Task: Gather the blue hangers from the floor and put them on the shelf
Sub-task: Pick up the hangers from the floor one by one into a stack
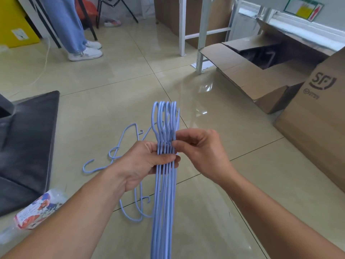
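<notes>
left hand (pixel 147 161) clenched, right hand (pixel 201 148) pinching

Two bare hands hold a bunch of thin light-blue wire hangers (pixel 166 165) upright over a glossy beige tiled floor (pixel 112 94). The left hand (pixel 143 165) wraps around the bunch just below the hooks; the right hand (pixel 201 152) pinches the necks with its fingertips. More loose blue hangers (pixel 119 157) lie on the floor, near left of the hands. Open brown cardboard boxes (pixel 261 79) sit to the right. Far left, a person's jeans-clad legs (pixel 69 27) in white shoes stand.
</notes>
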Tool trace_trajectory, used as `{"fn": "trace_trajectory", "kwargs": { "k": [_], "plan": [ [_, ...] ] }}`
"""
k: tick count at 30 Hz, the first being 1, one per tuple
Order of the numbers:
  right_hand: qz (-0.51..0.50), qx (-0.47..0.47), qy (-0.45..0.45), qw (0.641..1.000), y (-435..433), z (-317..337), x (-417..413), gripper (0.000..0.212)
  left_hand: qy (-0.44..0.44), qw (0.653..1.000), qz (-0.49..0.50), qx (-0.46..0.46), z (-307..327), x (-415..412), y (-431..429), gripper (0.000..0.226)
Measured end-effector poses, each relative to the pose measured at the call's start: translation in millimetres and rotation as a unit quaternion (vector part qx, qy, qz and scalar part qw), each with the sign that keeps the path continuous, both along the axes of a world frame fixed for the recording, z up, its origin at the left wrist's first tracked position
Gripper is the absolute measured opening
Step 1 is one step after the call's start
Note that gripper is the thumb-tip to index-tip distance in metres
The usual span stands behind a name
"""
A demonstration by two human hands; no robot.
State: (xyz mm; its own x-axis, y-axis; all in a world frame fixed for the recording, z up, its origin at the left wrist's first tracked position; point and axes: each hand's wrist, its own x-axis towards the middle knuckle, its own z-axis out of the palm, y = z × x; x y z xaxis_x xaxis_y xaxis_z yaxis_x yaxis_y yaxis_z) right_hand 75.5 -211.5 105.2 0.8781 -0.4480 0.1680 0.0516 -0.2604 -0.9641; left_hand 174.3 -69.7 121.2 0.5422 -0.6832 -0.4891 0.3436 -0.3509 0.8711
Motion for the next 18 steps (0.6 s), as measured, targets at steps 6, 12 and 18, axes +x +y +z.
{"fn": "trace_trajectory", "kwargs": {
  "k": [6, 12, 18],
  "plan": [
    [0.044, 0.041, -0.003, 0.998, 10, -1, 10, 0.015, -0.007, 1.0, 0.007, -0.006, -1, 1, 9, 0.02],
    [0.052, 0.083, -0.011, 0.995, 23, -8, 25, 0.011, 0.036, 0.999, 0.016, -0.005, -8, 8, 24, 0.02],
    [0.09, 0.125, 0.001, 0.988, 34, -21, 49, 0.019, 0.042, 0.995, 0.087, 0.004, -18, 22, 55, 0.015]
  ]
}}
